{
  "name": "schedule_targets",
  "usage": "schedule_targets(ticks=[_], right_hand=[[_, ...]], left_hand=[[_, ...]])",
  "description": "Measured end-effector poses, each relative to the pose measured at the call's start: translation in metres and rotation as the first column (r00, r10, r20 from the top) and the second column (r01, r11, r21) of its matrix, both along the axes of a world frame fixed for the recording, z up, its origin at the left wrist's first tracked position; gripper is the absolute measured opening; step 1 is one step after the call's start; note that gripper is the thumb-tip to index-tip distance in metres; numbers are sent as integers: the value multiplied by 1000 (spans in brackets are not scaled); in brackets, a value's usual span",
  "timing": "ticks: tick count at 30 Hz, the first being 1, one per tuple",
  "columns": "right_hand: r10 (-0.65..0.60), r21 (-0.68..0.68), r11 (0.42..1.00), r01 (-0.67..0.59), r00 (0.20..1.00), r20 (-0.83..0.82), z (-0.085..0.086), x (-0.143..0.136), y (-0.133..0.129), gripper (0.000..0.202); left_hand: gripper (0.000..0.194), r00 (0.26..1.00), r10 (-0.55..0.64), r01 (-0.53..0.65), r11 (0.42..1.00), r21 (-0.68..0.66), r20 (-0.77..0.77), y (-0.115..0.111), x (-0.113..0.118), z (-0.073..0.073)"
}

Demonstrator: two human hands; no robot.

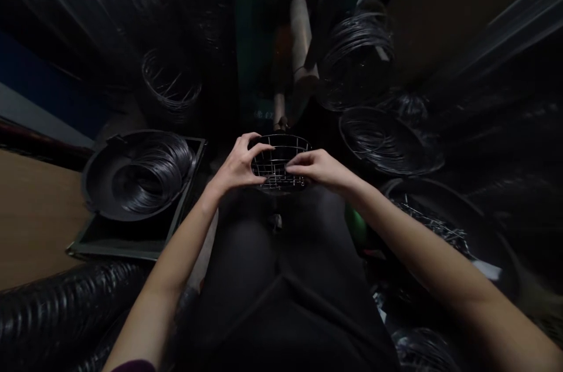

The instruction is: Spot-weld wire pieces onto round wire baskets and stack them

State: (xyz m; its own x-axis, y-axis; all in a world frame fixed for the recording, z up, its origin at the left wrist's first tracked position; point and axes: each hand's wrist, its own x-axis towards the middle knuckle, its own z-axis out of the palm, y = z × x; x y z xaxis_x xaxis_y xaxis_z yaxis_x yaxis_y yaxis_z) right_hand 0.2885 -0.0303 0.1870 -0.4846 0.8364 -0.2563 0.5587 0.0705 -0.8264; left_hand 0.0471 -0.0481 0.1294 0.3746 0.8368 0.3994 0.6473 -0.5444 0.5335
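At the centre of the frame, both hands grip a small round wire basket (279,162) over the person's lap. The left hand (237,168) curls around its left rim; the right hand (320,169) pinches its right side. A pan of coiled wire (141,175) sits at the left.

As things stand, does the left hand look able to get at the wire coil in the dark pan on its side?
Probably yes, but not right away. The left hand is gripping the wire basket together with the right hand. The wire coil lies uncovered in the pan, with nothing visible between them.
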Motion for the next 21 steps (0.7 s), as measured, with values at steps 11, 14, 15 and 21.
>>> schedule_targets(ticks=[11,14,15,21], right_hand=[[34,579,604,-547,744,667,-7,8,-7,36],[44,627,579,-521,788,615,-12,14,-1,35],[46,634,576,-515,796,604,-12,15,0,35],[68,586,568,-578,742,667,-11,12,1,36]], left_hand=[[73,998,32,-31,999,-17,53,16,5,0],[73,997,28,-26,999,-33,69,16,10,-4],[72,997,29,-26,999,-38,72,16,11,-6],[70,994,39,-31,997,-76,103,13,11,-11]])
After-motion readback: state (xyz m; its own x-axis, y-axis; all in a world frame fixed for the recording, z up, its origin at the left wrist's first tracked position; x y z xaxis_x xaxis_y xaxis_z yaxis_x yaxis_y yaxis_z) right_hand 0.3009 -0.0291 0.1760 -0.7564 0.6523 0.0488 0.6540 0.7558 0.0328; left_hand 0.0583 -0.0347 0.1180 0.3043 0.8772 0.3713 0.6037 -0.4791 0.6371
